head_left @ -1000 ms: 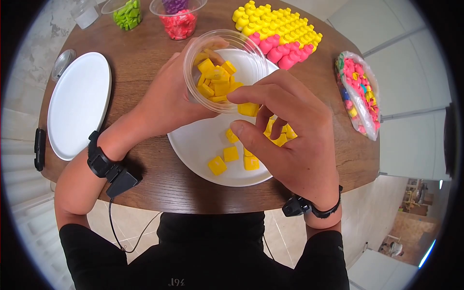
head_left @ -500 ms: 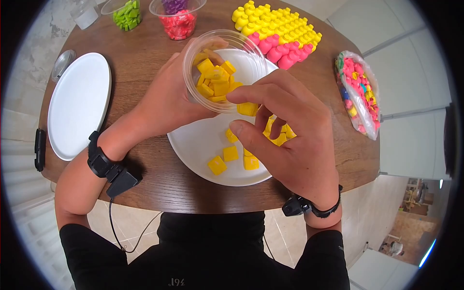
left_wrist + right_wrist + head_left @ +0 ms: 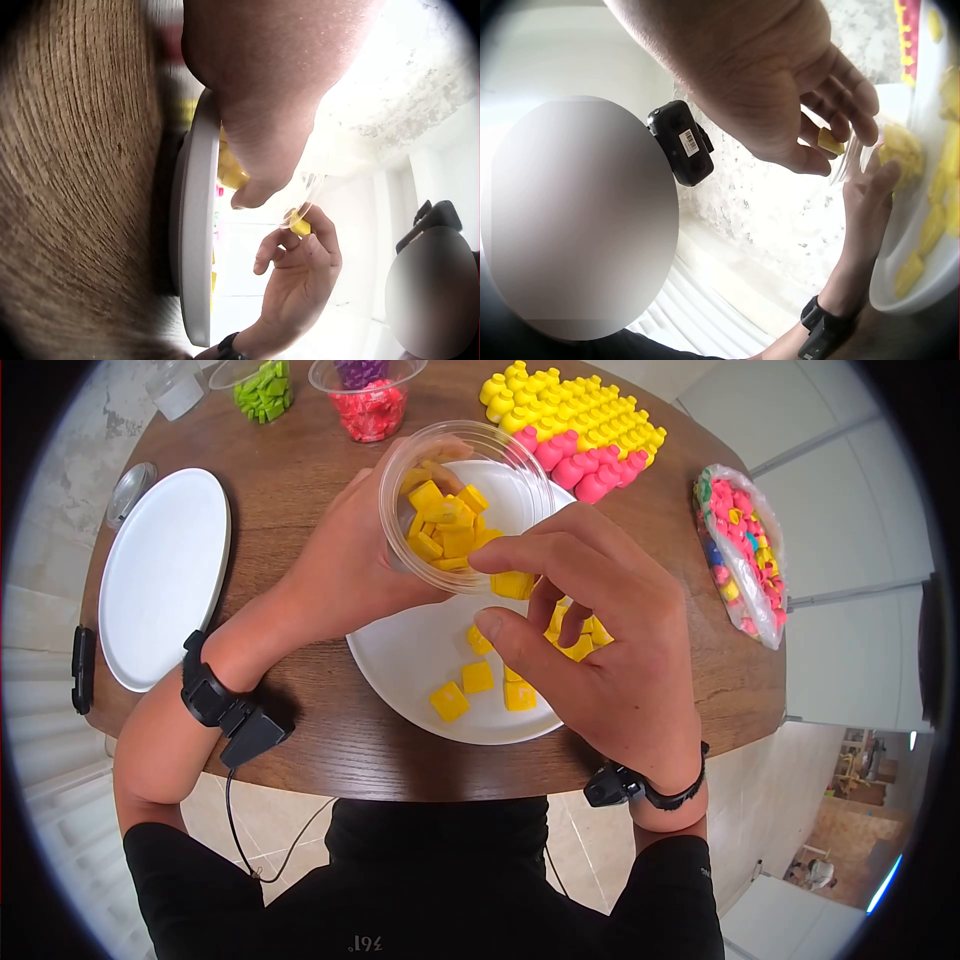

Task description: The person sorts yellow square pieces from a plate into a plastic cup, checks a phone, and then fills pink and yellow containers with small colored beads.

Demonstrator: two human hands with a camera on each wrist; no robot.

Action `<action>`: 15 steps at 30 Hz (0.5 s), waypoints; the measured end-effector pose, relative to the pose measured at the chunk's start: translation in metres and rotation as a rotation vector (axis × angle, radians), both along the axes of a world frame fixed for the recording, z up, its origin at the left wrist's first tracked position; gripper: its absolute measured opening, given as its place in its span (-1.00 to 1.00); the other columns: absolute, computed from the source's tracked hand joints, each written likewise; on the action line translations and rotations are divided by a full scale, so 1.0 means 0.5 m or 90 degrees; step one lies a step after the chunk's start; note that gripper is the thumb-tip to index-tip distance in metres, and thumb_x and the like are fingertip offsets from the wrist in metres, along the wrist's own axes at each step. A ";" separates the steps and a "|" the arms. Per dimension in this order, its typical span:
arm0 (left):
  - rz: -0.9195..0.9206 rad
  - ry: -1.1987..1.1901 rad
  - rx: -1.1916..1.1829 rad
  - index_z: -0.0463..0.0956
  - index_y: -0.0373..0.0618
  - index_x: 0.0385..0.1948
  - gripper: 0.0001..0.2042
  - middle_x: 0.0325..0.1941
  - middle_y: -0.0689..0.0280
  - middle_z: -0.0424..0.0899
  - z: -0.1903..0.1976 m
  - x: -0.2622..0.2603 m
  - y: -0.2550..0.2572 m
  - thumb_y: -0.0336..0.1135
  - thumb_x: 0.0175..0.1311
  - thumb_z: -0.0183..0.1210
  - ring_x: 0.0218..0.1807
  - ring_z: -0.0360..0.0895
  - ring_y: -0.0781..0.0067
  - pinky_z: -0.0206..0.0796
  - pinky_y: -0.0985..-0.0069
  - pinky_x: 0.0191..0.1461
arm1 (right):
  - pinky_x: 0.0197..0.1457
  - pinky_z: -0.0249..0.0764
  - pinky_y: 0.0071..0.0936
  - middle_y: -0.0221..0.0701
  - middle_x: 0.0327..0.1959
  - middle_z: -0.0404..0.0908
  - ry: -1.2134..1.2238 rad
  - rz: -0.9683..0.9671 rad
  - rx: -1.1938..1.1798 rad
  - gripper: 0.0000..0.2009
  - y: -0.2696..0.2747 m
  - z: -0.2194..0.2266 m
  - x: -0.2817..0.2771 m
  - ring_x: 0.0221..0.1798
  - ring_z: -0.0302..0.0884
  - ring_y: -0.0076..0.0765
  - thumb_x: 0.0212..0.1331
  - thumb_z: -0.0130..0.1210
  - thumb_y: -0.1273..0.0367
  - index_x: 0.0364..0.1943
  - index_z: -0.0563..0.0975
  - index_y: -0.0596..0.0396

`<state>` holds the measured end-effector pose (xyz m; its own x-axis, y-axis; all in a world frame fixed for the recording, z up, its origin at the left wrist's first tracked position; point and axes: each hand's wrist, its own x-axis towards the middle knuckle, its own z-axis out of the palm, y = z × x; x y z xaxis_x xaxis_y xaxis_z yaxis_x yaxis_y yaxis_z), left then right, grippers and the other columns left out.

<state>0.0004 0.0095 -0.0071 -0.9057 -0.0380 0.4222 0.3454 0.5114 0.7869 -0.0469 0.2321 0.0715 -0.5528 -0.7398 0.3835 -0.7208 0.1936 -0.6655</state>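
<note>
My left hand grips a clear plastic cup, tilted over a large white plate. Small yellow square pieces fill the cup's lower part. My right hand is at the cup's near rim, thumb and fingers bent around one yellow square piece. The right wrist view has this piece between the thumb and the fingers, just outside the rim. More loose yellow squares lie on the plate, some hidden beneath the right hand.
An oval white plate lies at the left. At the back stand tubs with green pieces and red pieces. Yellow bottles and pink bottles stand in rows behind the plate. A bag of colourful parts sits right.
</note>
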 end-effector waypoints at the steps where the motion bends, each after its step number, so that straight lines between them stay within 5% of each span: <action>1: 0.000 0.000 0.000 0.37 -0.04 0.39 -0.10 0.21 0.22 0.59 0.001 0.000 0.000 -0.40 -0.14 0.62 0.25 0.54 0.18 0.40 0.28 0.37 | -0.39 0.42 -0.61 -0.41 -0.16 0.68 0.000 0.001 -0.001 -0.73 0.000 0.000 0.000 -0.36 0.62 -0.55 0.05 0.42 0.50 -0.10 0.74 0.09; 3: 0.014 0.024 -0.039 0.37 -0.05 0.39 -0.14 0.21 0.28 0.57 0.001 0.000 0.001 -0.43 -0.08 0.59 0.23 0.55 0.42 0.41 0.39 0.38 | -0.39 0.42 -0.61 -0.41 -0.16 0.68 0.002 0.000 0.002 -0.73 0.000 0.000 0.000 -0.36 0.62 -0.55 0.05 0.42 0.50 -0.10 0.74 0.09; 15: -0.002 0.015 -0.005 0.35 -0.07 0.39 -0.14 0.21 0.31 0.57 0.001 0.000 0.002 -0.47 -0.08 0.58 0.25 0.53 0.44 0.38 0.41 0.41 | -0.39 0.43 -0.61 -0.40 -0.17 0.68 0.009 0.004 0.003 -0.73 0.001 0.000 -0.001 -0.36 0.61 -0.55 0.06 0.41 0.49 -0.10 0.74 0.08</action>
<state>0.0004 0.0107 -0.0066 -0.8954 -0.0319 0.4441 0.3658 0.5160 0.7746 -0.0474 0.2328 0.0714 -0.5422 -0.7453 0.3880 -0.7314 0.1913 -0.6546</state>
